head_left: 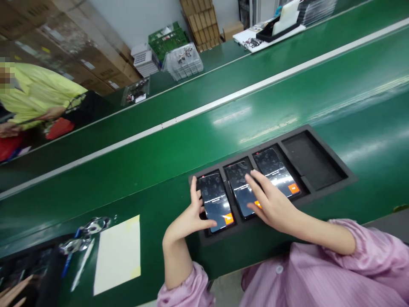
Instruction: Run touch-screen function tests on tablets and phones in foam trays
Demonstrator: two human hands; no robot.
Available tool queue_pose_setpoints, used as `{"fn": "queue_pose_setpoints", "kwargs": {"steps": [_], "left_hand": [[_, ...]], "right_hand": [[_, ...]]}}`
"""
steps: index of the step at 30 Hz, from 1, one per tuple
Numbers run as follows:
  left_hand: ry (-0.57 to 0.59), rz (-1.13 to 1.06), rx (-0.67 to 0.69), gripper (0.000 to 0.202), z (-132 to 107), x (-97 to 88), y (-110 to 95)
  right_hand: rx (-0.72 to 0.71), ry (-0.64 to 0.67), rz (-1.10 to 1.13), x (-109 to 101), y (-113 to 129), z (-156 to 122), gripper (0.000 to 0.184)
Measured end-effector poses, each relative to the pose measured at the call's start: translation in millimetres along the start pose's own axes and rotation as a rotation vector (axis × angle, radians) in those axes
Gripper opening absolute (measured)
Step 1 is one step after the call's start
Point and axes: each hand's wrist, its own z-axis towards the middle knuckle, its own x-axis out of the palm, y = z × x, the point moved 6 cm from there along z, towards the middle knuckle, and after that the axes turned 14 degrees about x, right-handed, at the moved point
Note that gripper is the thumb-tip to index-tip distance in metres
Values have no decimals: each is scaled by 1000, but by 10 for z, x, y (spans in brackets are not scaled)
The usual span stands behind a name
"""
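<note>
A dark foam tray (347, 181) with several compartments lies on the green bench. Three smartphones rest in it, screens lit with white text and an orange button. My left hand (194, 213) is at the left smartphone (214, 202), fingers along its left edge and thumb stretched over its lower screen; fingers are spread. Over the middle smartphone (239, 187) is my right hand (271, 202), fingers apart, its fingertips above or touching the screen; contact is unclear. The right smartphone (275, 166) is partly covered by that hand. The rightmost compartment (315, 160) holds no phone.
Left of the tray lie a sheet of paper (118, 256), a white pen (82, 264) and a blue pen (66, 264). A co-worker's hand (15, 292) shows at lower left. Across the bench are another person in yellow (41, 94), a green crate (168, 41) and cartons (96, 59).
</note>
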Motion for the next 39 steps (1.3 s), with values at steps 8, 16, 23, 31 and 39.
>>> {"fn": "queue_pose_setpoints", "kwargs": {"steps": [8,16,23,31,39], "left_hand": [[67,50,22,141,11,10,-4],[111,225,15,141,-3,0,15],[134,288,74,135,17,14,-7],[-88,8,-132,121,10,-56,47],[-92,-5,-147,123,19,-34,15]], "right_hand": [[-275,-140,-189,-114,-232,-449,27],[-202,-387,-278,-524,-542,-533,42],[-247,-401,-325,-658,-679,-575,56],[-219,-335,-339,-541,-667,-483,59],[-286,-272,-218,-449,-333,-484,56]]}}
